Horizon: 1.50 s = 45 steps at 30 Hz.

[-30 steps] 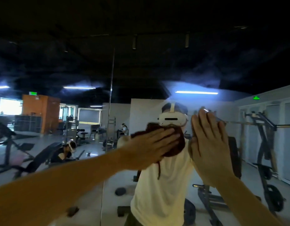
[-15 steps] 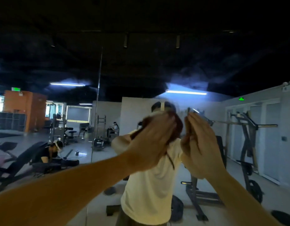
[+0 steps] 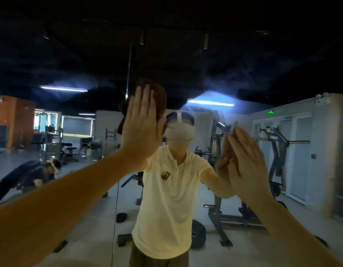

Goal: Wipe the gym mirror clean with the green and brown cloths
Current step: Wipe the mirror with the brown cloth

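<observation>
The gym mirror (image 3: 234,70) fills the view, with hazy smears across its upper part. My left hand (image 3: 141,128) is raised, fingers straight up, pressing the brown cloth (image 3: 159,93) flat against the glass left of my reflected head. The cloth shows above and to the right of the fingers. My right hand (image 3: 247,166) lies flat against the mirror lower down at the right, palm to the glass, meeting its own reflection. No green cloth shows under it or anywhere else.
A vertical seam (image 3: 128,64) between mirror panels runs just left of my left hand. The glass reflects me in a pale shirt (image 3: 166,199), weight machines (image 3: 278,170) at the right, and a person on a bench (image 3: 47,170) at the left.
My left hand has swept the brown cloth up and to the left, from over my reflected face to above head height. My right hand has stayed flat on the glass, now lower relative to the left.
</observation>
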### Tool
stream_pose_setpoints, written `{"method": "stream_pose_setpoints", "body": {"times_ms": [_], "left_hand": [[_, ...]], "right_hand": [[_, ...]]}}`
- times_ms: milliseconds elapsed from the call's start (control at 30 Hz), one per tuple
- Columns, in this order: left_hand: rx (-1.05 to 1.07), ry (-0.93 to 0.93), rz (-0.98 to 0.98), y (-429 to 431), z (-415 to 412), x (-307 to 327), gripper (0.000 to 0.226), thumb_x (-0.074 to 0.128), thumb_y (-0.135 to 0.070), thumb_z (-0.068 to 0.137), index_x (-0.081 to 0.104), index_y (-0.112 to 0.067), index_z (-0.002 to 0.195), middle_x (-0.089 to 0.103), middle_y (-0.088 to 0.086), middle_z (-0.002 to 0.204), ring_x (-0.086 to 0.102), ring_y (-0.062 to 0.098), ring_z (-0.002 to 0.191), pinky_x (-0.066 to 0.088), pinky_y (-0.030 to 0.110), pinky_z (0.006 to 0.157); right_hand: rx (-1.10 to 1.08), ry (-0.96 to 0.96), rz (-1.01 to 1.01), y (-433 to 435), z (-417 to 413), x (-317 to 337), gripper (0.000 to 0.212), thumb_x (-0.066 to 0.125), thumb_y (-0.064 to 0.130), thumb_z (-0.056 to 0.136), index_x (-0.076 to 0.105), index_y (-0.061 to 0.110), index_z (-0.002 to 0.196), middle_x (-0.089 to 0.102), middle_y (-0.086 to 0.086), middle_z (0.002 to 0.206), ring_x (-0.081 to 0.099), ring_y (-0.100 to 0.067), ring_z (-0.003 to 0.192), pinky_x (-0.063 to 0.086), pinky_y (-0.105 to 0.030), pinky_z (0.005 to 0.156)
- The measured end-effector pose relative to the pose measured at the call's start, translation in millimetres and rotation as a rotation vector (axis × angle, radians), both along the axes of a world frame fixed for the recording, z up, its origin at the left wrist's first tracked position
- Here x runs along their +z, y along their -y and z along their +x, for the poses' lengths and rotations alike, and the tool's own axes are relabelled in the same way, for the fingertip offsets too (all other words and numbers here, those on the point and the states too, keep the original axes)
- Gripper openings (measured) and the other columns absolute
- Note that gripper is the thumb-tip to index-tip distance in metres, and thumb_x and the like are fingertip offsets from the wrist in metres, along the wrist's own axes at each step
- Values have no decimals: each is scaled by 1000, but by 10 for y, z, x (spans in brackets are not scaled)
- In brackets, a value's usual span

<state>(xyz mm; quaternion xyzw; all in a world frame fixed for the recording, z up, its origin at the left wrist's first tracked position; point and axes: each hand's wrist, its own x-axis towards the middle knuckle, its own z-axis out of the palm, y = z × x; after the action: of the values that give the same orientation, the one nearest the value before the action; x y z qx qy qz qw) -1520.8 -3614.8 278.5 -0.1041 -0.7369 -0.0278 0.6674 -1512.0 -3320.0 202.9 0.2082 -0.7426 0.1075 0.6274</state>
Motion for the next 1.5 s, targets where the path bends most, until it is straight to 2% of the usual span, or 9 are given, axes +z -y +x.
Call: {"method": "stream_pose_setpoints", "body": {"times_ms": [267, 533, 667, 867, 967, 1067, 1267, 1367, 1500], "left_hand": [[54, 141, -845, 2, -39, -1161, 67, 22, -40, 108, 0, -3, 160, 0, 22, 167, -13, 40, 156, -5, 53, 128], [173, -57, -434, -315, -32, 607, 66, 22, -44, 111, 4, -4, 161, 8, 20, 171, 2, 36, 159, 6, 49, 130], [68, -50, -189, -954, -30, 644, 66, 23, -43, 110, 10, -4, 162, 12, 21, 170, 5, 37, 159, 8, 50, 130], [-15, 84, -768, -1704, -28, -880, 76, 49, -40, 104, 12, -8, 163, 14, 17, 170, 5, 34, 159, -6, 51, 128], [48, 107, -1049, -1591, -47, -675, 72, 43, -40, 105, 10, -12, 163, 13, 15, 170, 10, 32, 158, -2, 50, 129], [30, 119, -625, -1512, -35, 227, 71, 52, -42, 103, 19, -23, 162, 28, 9, 167, 28, 27, 152, 26, 50, 126], [110, -97, -46, -1824, -74, 871, 67, 30, -43, 110, 11, -5, 161, 17, 18, 170, 9, 33, 159, 14, 50, 129], [21, -26, -294, -2351, -97, -49, 72, 44, -38, 105, 10, -9, 162, 18, 16, 170, 8, 31, 159, 8, 50, 130], [64, 137, -974, -2163, -25, -1137, 79, 48, -40, 103, 7, -11, 163, 11, 13, 171, 0, 32, 159, -2, 50, 129]], "right_hand": [[-83, 83, -86, 129, -24, -27, 65, 40, 17, 95, 31, 14, 159, 10, 5, 167, -11, 6, 153, -3, -30, 126], [-45, 106, 39, -58, 100, 12, 63, 31, 34, 98, 31, 13, 158, 23, -7, 167, 22, -26, 155, 24, -54, 123], [-14, -9, 70, -343, 66, 14, 60, 37, 23, 98, 33, 13, 157, 38, -13, 162, 38, -30, 147, 37, -57, 116], [-101, -42, -5, -1143, -42, 185, 63, 32, 28, 96, 42, 0, 151, 35, -20, 162, 35, -40, 148, 37, -70, 112], [-135, -72, 128, -1243, -48, 145, 65, 35, 28, 94, 37, 3, 154, 30, -19, 164, 26, -35, 152, 27, -64, 119], [-147, -60, 159, -1300, -111, 111, 64, 40, 25, 96, 37, 2, 156, 27, -18, 166, 22, -35, 156, 22, -58, 124], [-102, -21, 215, -1457, -248, 78, 59, 34, 23, 103, 29, 8, 160, 16, -10, 171, 13, -25, 159, 21, -56, 125], [34, -3, 110, -1529, -236, 83, 59, 38, 17, 101, 34, 8, 159, 26, -8, 169, 22, -23, 157, 26, -57, 124], [23, -37, -2, -1515, -152, 43, 57, 30, 22, 102, 41, 5, 155, 31, -12, 166, 24, -27, 156, 22, -57, 125]]}}
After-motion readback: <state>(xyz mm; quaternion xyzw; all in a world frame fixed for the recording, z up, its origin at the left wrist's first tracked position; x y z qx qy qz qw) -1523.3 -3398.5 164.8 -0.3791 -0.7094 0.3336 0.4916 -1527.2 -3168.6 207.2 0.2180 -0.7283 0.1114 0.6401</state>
